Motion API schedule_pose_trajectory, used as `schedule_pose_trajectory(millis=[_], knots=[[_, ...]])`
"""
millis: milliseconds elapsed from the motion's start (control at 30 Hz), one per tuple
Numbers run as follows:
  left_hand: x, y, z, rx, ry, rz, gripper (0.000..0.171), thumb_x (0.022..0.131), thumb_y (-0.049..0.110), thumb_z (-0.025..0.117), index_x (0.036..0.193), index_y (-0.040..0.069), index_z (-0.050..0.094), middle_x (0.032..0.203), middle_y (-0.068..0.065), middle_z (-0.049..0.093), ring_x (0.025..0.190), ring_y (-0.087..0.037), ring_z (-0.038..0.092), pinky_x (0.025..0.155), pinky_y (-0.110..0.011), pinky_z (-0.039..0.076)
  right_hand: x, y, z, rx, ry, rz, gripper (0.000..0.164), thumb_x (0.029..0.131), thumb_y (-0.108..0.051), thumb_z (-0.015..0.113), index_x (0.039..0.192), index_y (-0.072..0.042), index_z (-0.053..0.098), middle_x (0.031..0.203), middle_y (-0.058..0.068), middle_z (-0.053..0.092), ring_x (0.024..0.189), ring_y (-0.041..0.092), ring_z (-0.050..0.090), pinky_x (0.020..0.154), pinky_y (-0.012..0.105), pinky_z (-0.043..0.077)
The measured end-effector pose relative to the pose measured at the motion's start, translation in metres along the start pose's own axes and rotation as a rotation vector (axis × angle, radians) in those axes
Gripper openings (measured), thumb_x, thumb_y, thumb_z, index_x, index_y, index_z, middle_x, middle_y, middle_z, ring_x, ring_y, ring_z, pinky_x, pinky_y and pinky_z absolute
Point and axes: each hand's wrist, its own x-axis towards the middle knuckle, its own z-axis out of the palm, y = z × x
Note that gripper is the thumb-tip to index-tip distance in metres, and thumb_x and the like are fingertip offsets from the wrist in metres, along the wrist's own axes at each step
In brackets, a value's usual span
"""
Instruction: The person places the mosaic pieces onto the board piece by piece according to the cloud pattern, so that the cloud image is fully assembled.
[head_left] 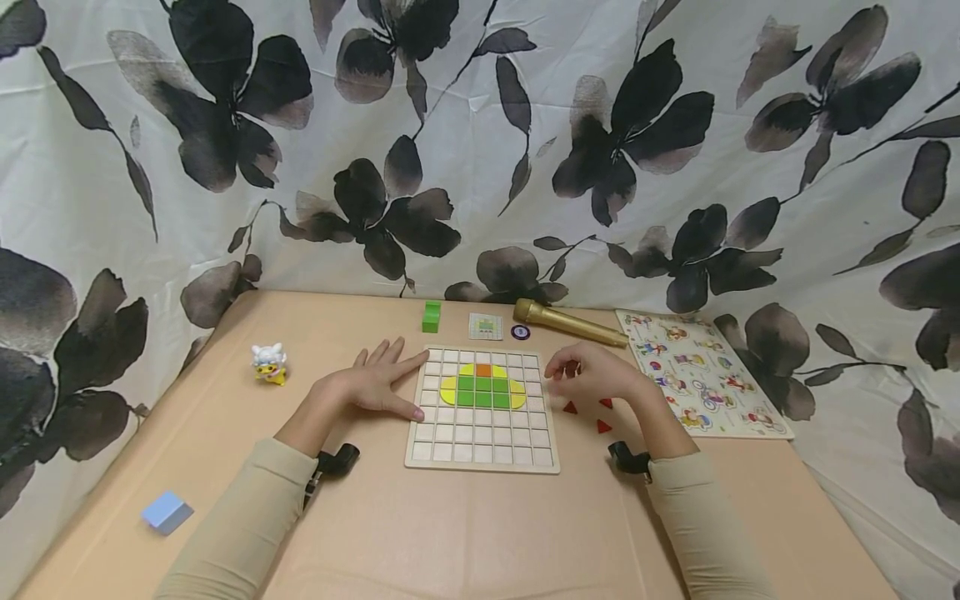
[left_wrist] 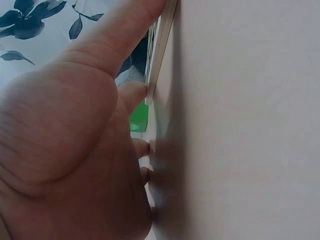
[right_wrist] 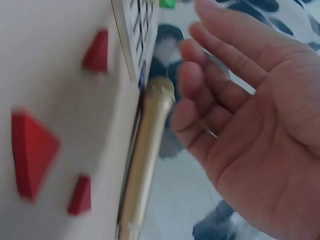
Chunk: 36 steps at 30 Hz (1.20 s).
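Note:
A square wooden grid board (head_left: pixel 480 454) lies on the table. Green squares (head_left: pixel 483 392), one orange square (head_left: pixel 483 370) and rounded yellow pieces (head_left: pixel 447 392) form a shape in its upper half. My left hand (head_left: pixel 371 387) rests at the board's left edge, fingers spread, with thumb and index fingertip right at the rim. Over the table by the board's right edge, my right hand (head_left: pixel 596 373) hovers with loosely bent fingers; the right wrist view shows nothing between them. Three red triangles (head_left: pixel 603 426) lie beneath it, one larger in the right wrist view (right_wrist: pixel 32 155).
Behind the board are green blocks (head_left: pixel 431 317), a small pattern card (head_left: pixel 486 327), a round dark token (head_left: pixel 521 332) and a gold microphone-shaped stick (head_left: pixel 573 322). An illustrated board (head_left: pixel 708 375) lies right. A toy figure (head_left: pixel 269 364) and blue block (head_left: pixel 167 512) sit left.

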Motion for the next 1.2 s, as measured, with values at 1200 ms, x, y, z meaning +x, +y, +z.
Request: schedule_pose_trajectory(millis=[1200], knots=[[-0.002,0.009,-0.004,0.034,-0.025,-0.044,0.116,0.078,0.071,0.078,0.168,0.026,0.02,0.173,-0.026,-0.004,0.159,-0.051,-0.008,0.124,-0.073,-0.005,0.013,-0.033,0.011,-0.065,0.028,0.01,0.01,0.088,-0.015,0.08,0.091,-0.016,0.071,0.08,-0.003,0.063,0.075,0.014,0.056,0.064,0.025,0.045]])
